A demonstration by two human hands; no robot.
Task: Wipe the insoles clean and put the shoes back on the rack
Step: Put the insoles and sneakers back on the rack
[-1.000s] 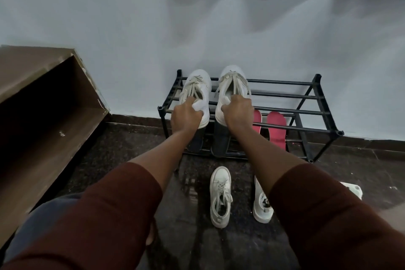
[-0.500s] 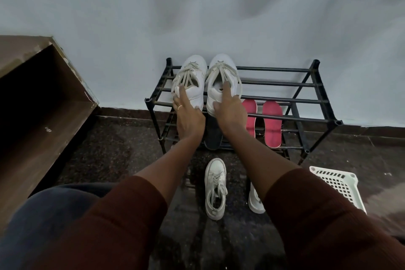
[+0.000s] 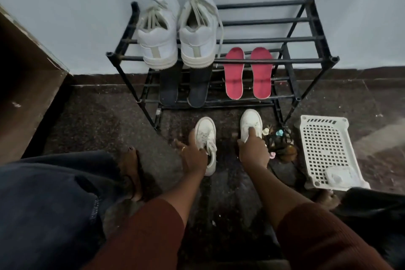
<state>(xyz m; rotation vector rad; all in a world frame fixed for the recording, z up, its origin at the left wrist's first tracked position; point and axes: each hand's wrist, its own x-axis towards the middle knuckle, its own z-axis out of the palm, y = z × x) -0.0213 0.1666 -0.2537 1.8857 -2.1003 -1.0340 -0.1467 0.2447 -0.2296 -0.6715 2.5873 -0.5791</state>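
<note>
Left hand (image 3: 194, 155): we see fingers curled round the left small shoe (image 3: 205, 131), frame centre;
Right hand (image 3: 254, 151): clasps the right small shoe (image 3: 249, 120);
Around: rack (image 3: 306, 59) above; basket (image 3: 324, 119) right

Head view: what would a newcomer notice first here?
The pink insoles glow against the black rack, on its lower shelf at right. A pair of large white sneakers sits on the top shelf at left. On the floor in front, the left hand grips the left small shoe and the right hand the right small shoe.
</note>
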